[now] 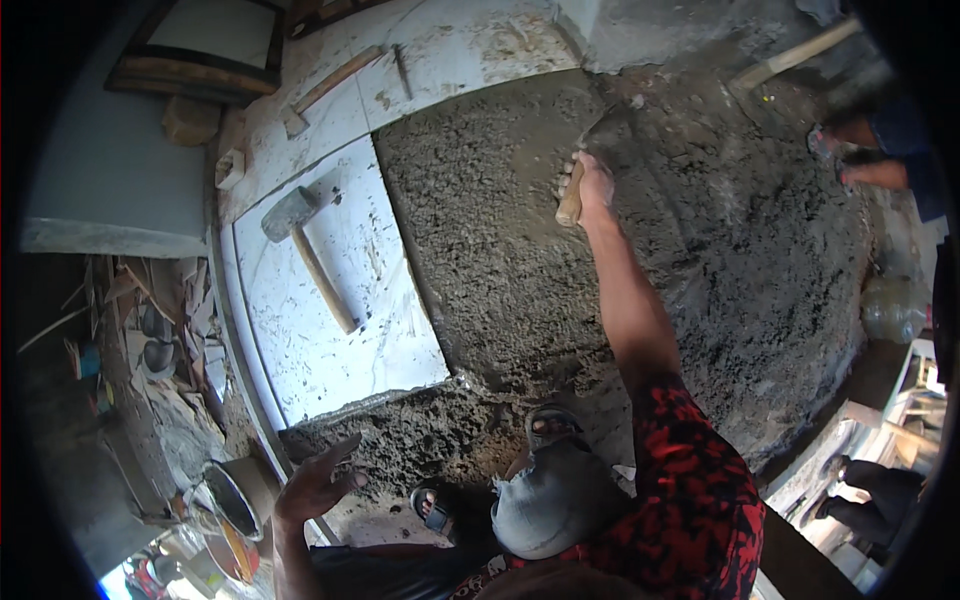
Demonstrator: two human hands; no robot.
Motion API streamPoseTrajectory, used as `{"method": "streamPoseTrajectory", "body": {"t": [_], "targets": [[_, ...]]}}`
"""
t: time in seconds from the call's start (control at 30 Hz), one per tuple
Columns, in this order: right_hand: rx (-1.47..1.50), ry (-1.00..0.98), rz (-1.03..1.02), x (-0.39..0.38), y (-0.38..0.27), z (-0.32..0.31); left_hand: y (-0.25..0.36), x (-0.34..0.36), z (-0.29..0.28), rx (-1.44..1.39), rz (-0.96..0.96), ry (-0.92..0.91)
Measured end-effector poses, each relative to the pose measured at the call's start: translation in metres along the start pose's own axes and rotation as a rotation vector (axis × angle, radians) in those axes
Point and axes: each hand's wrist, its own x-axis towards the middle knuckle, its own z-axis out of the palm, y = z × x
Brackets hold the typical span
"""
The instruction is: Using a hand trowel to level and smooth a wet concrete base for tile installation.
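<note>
My right hand [596,183] grips the wooden handle of a trowel [570,202], with the arm stretched forward. The trowel's dark blade points away from me, at the wet grey mortar [520,240] near the far edge of the bed. My left hand [318,484] hovers at the lower left with fingers apart and nothing in it, close to the near edge of a white marbled tile [365,240]. On that tile, left of the mortar, lies a mallet [323,280] with a dark head and a wooden handle.
A hatchet-like tool [338,78] lies on tiles at the far left. Buckets [245,490] stand at lower left, near rubble [170,390]. Another person's bare limbs [872,155] show at far right, near a wooden handle [800,53] and a plastic container [893,308]. Another person [875,495] is lower right.
</note>
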Motion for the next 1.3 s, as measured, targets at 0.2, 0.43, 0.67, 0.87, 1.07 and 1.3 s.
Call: {"method": "streamPoseTrajectory", "body": {"t": [0.2, 0.43, 0.67, 0.87, 1.07, 1.3], "targets": [[-0.5, -0.549, 0.055, -0.021, 0.013, 0.064, -0.014, 0.018, -0.004, 0.001, 0.003, -0.006], [-0.597, -0.356, 0.051, 0.016, -0.043, 0.002, -0.011, 0.018, 0.002, 0.114, 0.084, -0.013], [-0.395, -0.112, -0.051, 0.027, -0.051, -0.082, -0.001, 0.004, -0.01, 0.01, -0.005, -0.037], [-0.626, -0.521, 0.052, -0.053, 0.024, 0.072, 0.006, 0.014, -0.008, 0.071, 0.02, -0.046], [-0.624, -0.537, 0.088, -0.008, 0.049, 0.107, 0.01, 0.009, -0.004, 0.024, 0.068, -0.056], [-0.637, -0.125, -0.031, -0.003, -0.052, -0.069, -0.001, -0.006, -0.008, 0.043, 0.064, -0.011]]}}
